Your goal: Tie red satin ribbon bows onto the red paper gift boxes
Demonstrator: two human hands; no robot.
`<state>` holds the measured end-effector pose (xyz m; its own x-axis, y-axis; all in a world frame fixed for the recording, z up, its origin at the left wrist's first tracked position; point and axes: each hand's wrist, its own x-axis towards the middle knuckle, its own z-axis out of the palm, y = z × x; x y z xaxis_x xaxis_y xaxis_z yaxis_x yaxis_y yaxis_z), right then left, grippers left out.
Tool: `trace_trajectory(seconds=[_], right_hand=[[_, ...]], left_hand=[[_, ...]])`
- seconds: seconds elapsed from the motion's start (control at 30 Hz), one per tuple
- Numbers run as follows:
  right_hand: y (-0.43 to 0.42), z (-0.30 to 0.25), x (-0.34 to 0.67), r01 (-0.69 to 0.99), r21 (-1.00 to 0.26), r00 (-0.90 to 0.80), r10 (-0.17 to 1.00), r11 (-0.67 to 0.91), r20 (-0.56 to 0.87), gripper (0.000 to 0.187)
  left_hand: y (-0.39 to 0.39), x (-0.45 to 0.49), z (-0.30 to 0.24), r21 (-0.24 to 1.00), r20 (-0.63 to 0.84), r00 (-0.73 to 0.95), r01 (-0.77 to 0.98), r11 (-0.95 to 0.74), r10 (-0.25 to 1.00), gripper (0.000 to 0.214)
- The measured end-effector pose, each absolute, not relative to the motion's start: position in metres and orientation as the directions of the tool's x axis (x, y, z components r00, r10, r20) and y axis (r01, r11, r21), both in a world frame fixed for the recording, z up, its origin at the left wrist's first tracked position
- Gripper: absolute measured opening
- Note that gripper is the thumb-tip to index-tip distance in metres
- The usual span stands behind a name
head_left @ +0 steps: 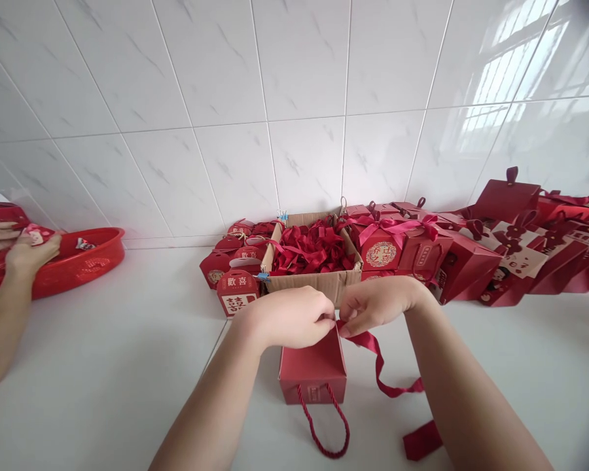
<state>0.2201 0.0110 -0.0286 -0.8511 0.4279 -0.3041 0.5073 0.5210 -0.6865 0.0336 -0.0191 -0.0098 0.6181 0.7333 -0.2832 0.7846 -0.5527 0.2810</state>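
A red gift box point(313, 366) stands on the white counter in front of me, its twisted cord handle point(319, 451) hanging toward me. My left hand point(294, 318) is closed over the far part of the box top, the fingertips bent down and what they pinch hidden. Just beside it, my right hand point(373, 306) pinches a dark red ribbon point(380, 363) between thumb and fingers at the box's far right corner. The ribbon's loose length curls down to the right and passes behind my right forearm. Another ribbon end point(421, 441) lies flat on the counter.
Behind my hands is a cardboard box point(294, 282) heaped with red ribbons point(314, 245). Small red boxes point(238, 288) stand to its left, ribboned boxes point(380, 252) and bags point(515, 261) to its right. At far left, another person's hands point(34, 245) hold a small packet near a red basin point(88, 265).
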Motion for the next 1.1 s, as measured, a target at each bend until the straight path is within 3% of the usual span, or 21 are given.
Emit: trace_trajectory(seconds=[0.23,0.3,0.43,0.53,0.67,0.87,1.1], right_hand=[[0.014,-0.033,0.22,0.539,-0.65,-0.833,0.455,0.536,-0.316,0.033],[0.014,-0.033,0.222,0.547,-0.646,-0.825,0.476,0.532,-0.306,0.026],[0.009,-0.027,0.229,0.613,-0.623,-0.747,0.614,0.486,-0.255,0.02],[0.003,-0.02,0.23,0.602,-0.63,-0.688,0.72,0.49,-0.097,0.021],[-0.003,-0.016,0.225,0.47,-0.722,-0.665,0.741,0.508,0.088,0.024],[-0.004,-0.013,0.213,0.127,-0.877,-0.618,0.728,0.464,0.296,0.029],[-0.019,-0.01,0.176,-0.093,-0.944,-0.614,0.728,0.317,0.305,0.043]], left_hand=[[-0.022,0.036,-0.007,0.288,-0.285,0.604,0.795,-0.534,0.745,0.016],[-0.023,0.035,-0.006,0.303,-0.282,0.603,0.794,-0.527,0.746,0.014],[-0.023,0.032,-0.006,0.345,-0.264,0.62,0.776,-0.528,0.739,0.012],[-0.025,0.028,-0.004,0.365,-0.232,0.618,0.771,-0.522,0.751,0.013],[-0.03,0.024,0.003,0.386,-0.056,0.596,0.753,-0.533,0.801,0.016],[-0.04,0.014,0.018,0.378,0.27,0.471,0.75,-0.543,0.839,0.019],[-0.054,-0.004,0.027,0.449,0.385,0.482,0.647,-0.616,0.787,0.021]])
